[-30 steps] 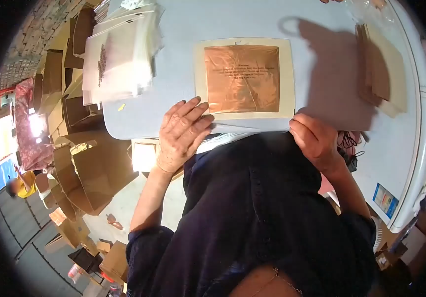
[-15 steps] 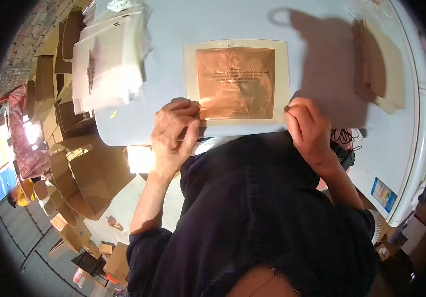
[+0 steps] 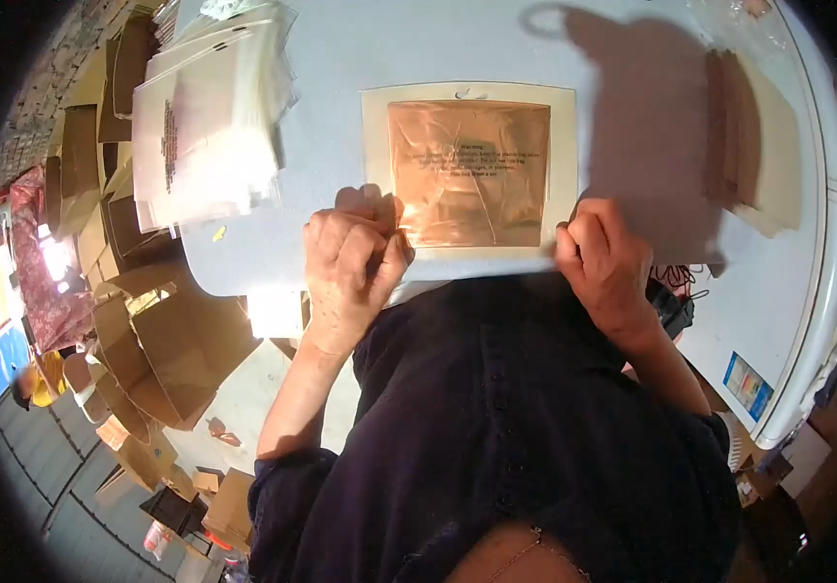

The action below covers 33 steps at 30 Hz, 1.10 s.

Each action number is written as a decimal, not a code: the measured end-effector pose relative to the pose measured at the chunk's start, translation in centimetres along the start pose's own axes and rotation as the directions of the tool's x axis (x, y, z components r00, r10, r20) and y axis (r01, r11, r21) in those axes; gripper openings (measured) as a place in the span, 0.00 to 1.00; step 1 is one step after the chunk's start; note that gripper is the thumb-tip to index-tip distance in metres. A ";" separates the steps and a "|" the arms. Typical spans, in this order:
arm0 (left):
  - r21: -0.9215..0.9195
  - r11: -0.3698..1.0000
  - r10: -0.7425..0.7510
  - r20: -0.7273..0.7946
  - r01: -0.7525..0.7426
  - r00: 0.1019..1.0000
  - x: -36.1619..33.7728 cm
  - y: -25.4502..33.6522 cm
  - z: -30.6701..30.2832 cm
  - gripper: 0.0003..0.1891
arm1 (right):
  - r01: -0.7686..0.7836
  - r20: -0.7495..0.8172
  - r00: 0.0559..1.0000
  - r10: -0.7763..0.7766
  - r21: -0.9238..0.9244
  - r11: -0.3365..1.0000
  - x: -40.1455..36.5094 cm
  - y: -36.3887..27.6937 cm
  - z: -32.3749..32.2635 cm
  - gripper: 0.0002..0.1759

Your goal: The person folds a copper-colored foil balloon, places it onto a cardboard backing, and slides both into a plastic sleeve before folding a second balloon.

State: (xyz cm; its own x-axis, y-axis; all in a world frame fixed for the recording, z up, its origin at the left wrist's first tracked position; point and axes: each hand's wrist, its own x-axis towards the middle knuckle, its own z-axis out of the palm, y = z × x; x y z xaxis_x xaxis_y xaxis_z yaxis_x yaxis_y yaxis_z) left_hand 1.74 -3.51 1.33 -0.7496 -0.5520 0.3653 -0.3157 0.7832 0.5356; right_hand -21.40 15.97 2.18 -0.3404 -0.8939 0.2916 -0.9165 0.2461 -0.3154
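On the white table before me lies a clear plastic bag with printed warning text, over a cream card [image 3: 375, 126] with a shiny copper-coloured panel [image 3: 467, 185]. My left hand [image 3: 350, 262] is closed at the lower left corner, its fingers curled and the thumb pressed against them. At the lower right corner, my right hand [image 3: 605, 257] pinches the bag's edge between thumb and fingers. The bag's near edge runs between both hands, close to my body. A small hole shows at the top middle of the card.
A stack of clear printed bags [image 3: 209, 126] lies on the left of the table [image 3: 341, 49]. Brown and cream cards [image 3: 754, 146] are piled on the right, partly in shadow. Open cardboard boxes [image 3: 171, 340] stand left of the table. A person in yellow [image 3: 47, 377] is far left.
My left fingers have curled in more tightly at the lower left corner. My right hand stays pinched at the other corner. The whole view has shifted slightly.
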 end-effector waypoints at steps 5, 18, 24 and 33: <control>0.205 0.975 0.105 -0.099 -0.083 0.990 0.2 0.0 1.7 0.21 | 0.027 -0.061 0.998 -0.027 0.006 1.000 0.3 0.2 0.0 0.15; 0.388 0.919 -0.004 -0.180 0.075 0.984 -3.2 3.1 2.1 0.22 | 0.083 -0.100 0.991 -0.085 -0.031 0.996 0.3 0.5 0.7 0.26; -0.063 0.888 -0.459 -0.168 0.455 0.873 -7.6 5.6 -0.7 0.12 | 0.136 -0.056 0.988 -0.141 -0.085 0.987 1.1 0.6 0.9 0.24; -0.734 0.029 -0.724 0.452 0.678 0.520 -6.6 5.6 0.7 0.12 | 0.201 0.016 0.979 -0.204 0.108 0.974 2.6 0.6 -0.5 0.24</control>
State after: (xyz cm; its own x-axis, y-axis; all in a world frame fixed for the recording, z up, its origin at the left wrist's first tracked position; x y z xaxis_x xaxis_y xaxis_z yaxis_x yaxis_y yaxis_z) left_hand 4.45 4.73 1.39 -0.4244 -0.7250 -0.5425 -0.0907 -0.5621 0.8221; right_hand -22.89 13.97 3.21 -0.1428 -0.9312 0.3354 -0.9382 0.0194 -0.3456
